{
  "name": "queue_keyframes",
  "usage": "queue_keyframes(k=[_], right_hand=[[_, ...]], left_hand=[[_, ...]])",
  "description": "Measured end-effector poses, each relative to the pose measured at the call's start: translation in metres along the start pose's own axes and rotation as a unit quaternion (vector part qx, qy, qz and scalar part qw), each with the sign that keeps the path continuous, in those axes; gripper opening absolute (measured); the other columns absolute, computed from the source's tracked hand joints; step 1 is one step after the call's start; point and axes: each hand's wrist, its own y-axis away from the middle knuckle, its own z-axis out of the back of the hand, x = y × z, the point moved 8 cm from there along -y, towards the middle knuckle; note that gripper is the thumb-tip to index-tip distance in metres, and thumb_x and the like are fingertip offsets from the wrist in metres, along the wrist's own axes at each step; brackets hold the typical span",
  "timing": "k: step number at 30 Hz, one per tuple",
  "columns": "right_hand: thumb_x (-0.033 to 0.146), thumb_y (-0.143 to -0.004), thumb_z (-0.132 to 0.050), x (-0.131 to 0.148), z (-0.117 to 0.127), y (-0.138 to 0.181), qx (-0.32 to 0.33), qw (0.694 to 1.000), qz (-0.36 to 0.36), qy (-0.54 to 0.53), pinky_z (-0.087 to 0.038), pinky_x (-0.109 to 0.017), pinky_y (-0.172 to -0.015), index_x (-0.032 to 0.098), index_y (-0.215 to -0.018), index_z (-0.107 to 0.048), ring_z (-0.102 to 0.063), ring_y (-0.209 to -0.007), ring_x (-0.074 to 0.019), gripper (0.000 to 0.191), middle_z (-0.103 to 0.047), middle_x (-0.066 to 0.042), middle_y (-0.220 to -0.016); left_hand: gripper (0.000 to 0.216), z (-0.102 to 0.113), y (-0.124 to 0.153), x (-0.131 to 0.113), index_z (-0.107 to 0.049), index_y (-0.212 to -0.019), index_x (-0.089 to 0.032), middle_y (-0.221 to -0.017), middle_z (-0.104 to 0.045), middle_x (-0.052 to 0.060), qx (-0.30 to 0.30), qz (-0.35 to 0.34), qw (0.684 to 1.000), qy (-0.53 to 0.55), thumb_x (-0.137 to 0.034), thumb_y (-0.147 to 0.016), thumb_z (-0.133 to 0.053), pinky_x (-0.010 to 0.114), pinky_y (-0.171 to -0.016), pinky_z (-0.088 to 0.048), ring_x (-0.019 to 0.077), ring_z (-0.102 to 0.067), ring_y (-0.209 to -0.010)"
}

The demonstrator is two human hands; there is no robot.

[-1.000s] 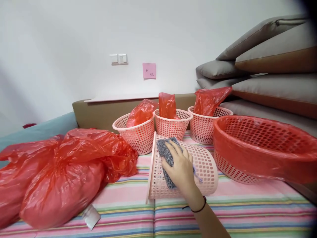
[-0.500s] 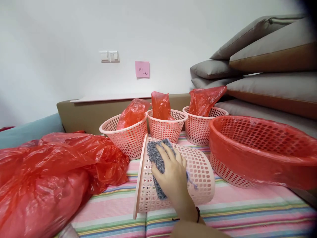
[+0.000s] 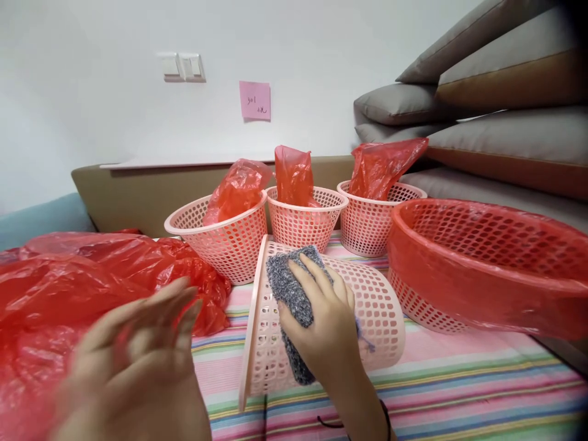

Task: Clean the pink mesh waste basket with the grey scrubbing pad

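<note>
A striped sheet [image 3: 459, 380] covers what looks like a bed. At its centre a pink basket [image 3: 367, 306] lies tipped on its side; three upright baskets [image 3: 303, 223] at twelve o'clock, red bags [image 3: 68, 294] at nine, a large red basket [image 3: 482, 263] at three.

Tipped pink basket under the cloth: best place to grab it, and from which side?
Judging by its pose, the rim. The tipped pink basket lies on its side, mouth toward the left, so its flared rim stands free of the striped cloth. Come from the left, where the open left hand is; the right hand presses the grey cloth on the upper wall.
</note>
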Motion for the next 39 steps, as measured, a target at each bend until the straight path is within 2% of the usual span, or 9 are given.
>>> queue_keyframes(k=[4,7,10,17,20,25,28,35,39], right_hand=[[0.031,-0.084,-0.057,0.004,0.003,0.001,0.009,1.0,0.017,-0.006,-0.037,-0.056,-0.108,0.03,-0.133,-0.058,-0.047,-0.129,-0.0336,0.049,-0.053,0.0,-0.145],[0.031,-0.084,-0.057,-0.001,0.007,0.0,0.016,1.0,0.024,-0.002,-0.039,-0.054,-0.108,0.032,-0.133,-0.058,-0.048,-0.13,-0.0317,0.049,-0.053,0.001,-0.145],[0.035,-0.086,-0.056,-0.035,0.017,-0.003,0.008,1.0,-0.024,0.012,-0.037,-0.055,-0.11,0.031,-0.132,-0.06,-0.049,-0.13,-0.0308,0.046,-0.056,-0.001,-0.143],[0.048,-0.086,-0.052,-0.137,0.054,0.003,-0.095,0.98,-0.171,0.034,-0.04,-0.054,-0.107,0.022,-0.126,-0.063,-0.055,-0.125,-0.031,0.049,-0.062,-0.01,-0.134],[0.045,-0.086,-0.054,-0.106,0.046,0.002,-0.094,0.983,-0.14,0.068,-0.038,-0.058,-0.107,0.024,-0.126,-0.063,-0.054,-0.124,-0.0334,0.046,-0.062,-0.009,-0.134],[0.033,-0.085,-0.057,0.004,0.001,0.003,-0.003,1.0,0.015,0.019,-0.039,-0.055,-0.106,0.032,-0.134,-0.057,-0.046,-0.13,-0.0338,0.049,-0.053,0.001,-0.145],[0.029,-0.086,-0.055,0.012,-0.005,0.004,0.007,0.999,0.031,0.009,-0.038,-0.054,-0.107,0.035,-0.136,-0.055,-0.043,-0.132,-0.0335,0.05,-0.049,0.003,-0.149],[0.046,-0.087,-0.048,-0.13,0.041,0.009,-0.118,0.976,-0.174,0.06,-0.033,-0.06,-0.11,0.02,-0.129,-0.062,-0.049,-0.129,-0.0355,0.052,-0.057,-0.012,-0.139],[0.053,-0.082,-0.054,-0.182,0.052,0.026,-0.154,0.95,-0.271,-0.023,-0.035,-0.054,-0.111,0.017,-0.132,-0.059,-0.051,-0.128,-0.0331,0.062,-0.057,-0.015,-0.138]], left_hand=[[0.042,-0.041,-0.004,0.049,-0.065,-0.109,-0.021,-0.11,-0.071,0.006,0.149,0.088,0.98,-0.095,-0.053,-0.083,-0.061,0.034,-0.094,-0.051,0.0223,-0.066,-0.104],[0.036,-0.051,0.011,0.075,-0.065,-0.092,-0.019,-0.072,-0.067,0.001,0.245,0.099,0.947,-0.183,-0.054,-0.082,-0.063,0.025,-0.063,-0.052,0.0173,-0.066,-0.069],[0.038,-0.046,0.02,0.089,-0.055,-0.069,-0.021,-0.046,-0.047,-0.006,0.247,0.134,0.935,-0.217,-0.055,-0.085,-0.059,0.02,-0.041,-0.037,0.0115,-0.048,-0.04],[0.041,-0.043,0.024,0.105,-0.059,-0.078,-0.019,-0.055,-0.047,-0.005,0.241,0.197,0.938,-0.152,-0.059,-0.082,-0.062,0.019,-0.043,-0.038,0.011,-0.048,-0.047],[0.043,-0.041,0.022,0.113,-0.06,-0.078,-0.018,-0.058,-0.047,-0.004,0.238,0.203,0.941,-0.13,-0.061,-0.079,-0.065,0.02,-0.045,-0.039,0.0111,-0.047,-0.05],[0.042,-0.049,0.021,0.11,-0.066,-0.085,-0.018,-0.066,-0.056,0.0,0.243,0.185,0.946,-0.106,-0.06,-0.081,-0.064,0.024,-0.057,-0.047,0.015,-0.053,-0.06],[0.043,-0.051,0.021,0.106,-0.069,-0.09,-0.018,-0.07,-0.06,0.001,0.244,0.163,0.949,-0.113,-0.06,-0.082,-0.063,0.025,-0.062,-0.048,0.0164,-0.055,-0.065],[0.049,-0.046,0.027,0.129,-0.068,-0.092,-0.016,-0.069,-0.06,0.002,0.256,0.224,0.936,-0.092,-0.063,-0.079,-0.065,0.024,-0.053,-0.043,0.0148,-0.053,-0.06],[0.049,-0.043,0.027,0.14,-0.069,-0.089,-0.015,-0.063,-0.056,0.0,0.246,0.246,0.936,-0.063,-0.062,-0.077,-0.068,0.022,-0.047,-0.038,0.0117,-0.047,-0.053]])
